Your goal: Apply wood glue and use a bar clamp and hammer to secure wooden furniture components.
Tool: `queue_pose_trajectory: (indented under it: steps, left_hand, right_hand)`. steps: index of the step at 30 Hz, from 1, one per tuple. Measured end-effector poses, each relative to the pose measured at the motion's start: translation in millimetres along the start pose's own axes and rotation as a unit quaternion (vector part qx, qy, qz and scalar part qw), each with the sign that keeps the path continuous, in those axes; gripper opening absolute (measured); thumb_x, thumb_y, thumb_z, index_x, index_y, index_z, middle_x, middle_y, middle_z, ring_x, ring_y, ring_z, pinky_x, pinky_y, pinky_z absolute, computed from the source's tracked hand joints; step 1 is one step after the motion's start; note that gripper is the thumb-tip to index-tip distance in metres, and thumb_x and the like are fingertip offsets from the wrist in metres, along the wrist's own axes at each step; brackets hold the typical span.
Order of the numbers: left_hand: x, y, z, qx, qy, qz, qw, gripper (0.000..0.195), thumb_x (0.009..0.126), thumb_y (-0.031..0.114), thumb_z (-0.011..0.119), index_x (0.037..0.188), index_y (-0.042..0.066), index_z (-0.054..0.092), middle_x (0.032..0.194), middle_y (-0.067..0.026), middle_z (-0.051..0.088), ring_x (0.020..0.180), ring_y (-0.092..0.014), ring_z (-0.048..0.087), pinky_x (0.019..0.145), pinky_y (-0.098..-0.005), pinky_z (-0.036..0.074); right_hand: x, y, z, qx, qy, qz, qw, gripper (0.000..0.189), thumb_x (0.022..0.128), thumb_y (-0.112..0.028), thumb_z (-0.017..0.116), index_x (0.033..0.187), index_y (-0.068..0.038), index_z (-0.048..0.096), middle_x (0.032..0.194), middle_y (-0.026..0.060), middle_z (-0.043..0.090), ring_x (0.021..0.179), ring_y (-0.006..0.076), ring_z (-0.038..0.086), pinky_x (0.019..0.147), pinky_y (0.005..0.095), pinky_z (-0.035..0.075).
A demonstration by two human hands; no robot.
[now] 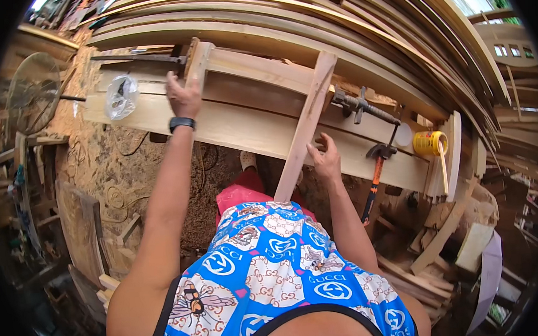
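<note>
A frame of pale wood lies across the workbench planks (243,125). It has a short end post (201,61), a crossrail (263,69) and a long post (307,124) that reaches toward my waist. A metal bar clamp spans it: the bar (140,58) sticks out at the left, and the threaded screw (369,108) is at the right beside the long post. My left hand (184,97), with a dark wristband, is at the short post, fingers apart; whether it touches is unclear. Just right of the long post, my right hand (326,160) is spread and holds nothing.
A claw hammer (376,175) leans on the bench's near edge. Right of it stand a yellow tub (429,143) with a stick and a white lid (403,134). A clear plastic bag (122,97) lies left. Stacked boards (264,16) line the back; a fan (33,93) stands left.
</note>
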State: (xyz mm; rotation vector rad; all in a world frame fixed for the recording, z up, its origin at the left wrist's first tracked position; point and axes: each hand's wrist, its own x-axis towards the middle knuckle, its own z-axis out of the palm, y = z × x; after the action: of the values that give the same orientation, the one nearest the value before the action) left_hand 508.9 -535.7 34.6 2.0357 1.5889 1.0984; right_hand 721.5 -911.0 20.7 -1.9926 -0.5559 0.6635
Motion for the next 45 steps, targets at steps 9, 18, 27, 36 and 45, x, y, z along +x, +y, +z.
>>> queue_pose_trajectory:
  steps: [9, 18, 27, 36, 45]
  left_hand:
    - [69, -79, 36, -0.158, -0.254, -0.233, 0.925, 0.065, 0.095, 0.061, 0.062, 0.095, -0.004, 0.074, 0.080, -0.0102, 0.070, 0.079, -0.024, 0.066, 0.075, -0.0389, 0.051]
    - [39, -20, 15, -0.051, -0.121, -0.096, 0.987, 0.049, 0.100, 0.048, 0.059, 0.097, 0.001, 0.073, 0.089, -0.0183, 0.073, 0.081, -0.034, 0.069, 0.074, -0.0430, 0.052]
    - [38, -16, 2, -0.057, -0.028, 0.047, 0.997, 0.037, 0.101, 0.037, 0.061, 0.092, 0.003, 0.072, 0.082, -0.0183, 0.065, 0.078, -0.039, 0.063, 0.071, -0.0490, 0.049]
    - [131, 53, 55, 0.024, -0.183, 0.209, 0.960, 0.025, 0.095, 0.032, 0.065, 0.099, 0.008, 0.071, 0.093, -0.0176, 0.068, 0.091, -0.040, 0.065, 0.080, -0.0499, 0.053]
    - [172, 76, 116, 0.099, -0.197, 0.208, 0.953, 0.025, 0.093, 0.039, 0.066, 0.109, 0.021, 0.073, 0.107, -0.0148, 0.063, 0.106, -0.037, 0.059, 0.090, -0.0514, 0.050]
  right_hand:
    - [93, -32, 36, 0.331, 0.103, 0.137, 0.928, 0.056, 0.092, -0.037, 0.076, 0.122, 0.007, 0.060, 0.119, 0.0156, 0.066, 0.106, 0.0243, 0.065, 0.093, 0.0353, 0.053]
    - [97, -26, 36, 0.283, 0.186, 0.085, 0.937, 0.044, 0.095, -0.040, 0.072, 0.102, 0.003, 0.067, 0.095, 0.0082, 0.070, 0.087, 0.0195, 0.067, 0.073, 0.0328, 0.052]
    - [41, -58, 44, 0.130, 0.244, 0.086, 0.957, 0.046, 0.090, -0.040, 0.077, 0.098, 0.005, 0.071, 0.085, 0.0067, 0.068, 0.077, 0.0163, 0.060, 0.072, 0.0325, 0.051]
    - [128, -151, 50, -0.132, 0.028, -0.040, 0.990, 0.048, 0.077, -0.034, 0.085, 0.113, -0.004, 0.075, 0.102, 0.0168, 0.074, 0.094, 0.0270, 0.071, 0.086, 0.0353, 0.055]
    - [252, -204, 79, -0.126, 0.088, -0.048, 0.987, 0.040, 0.073, -0.030, 0.083, 0.105, -0.007, 0.078, 0.103, 0.0151, 0.076, 0.101, 0.0280, 0.073, 0.092, 0.0382, 0.056]
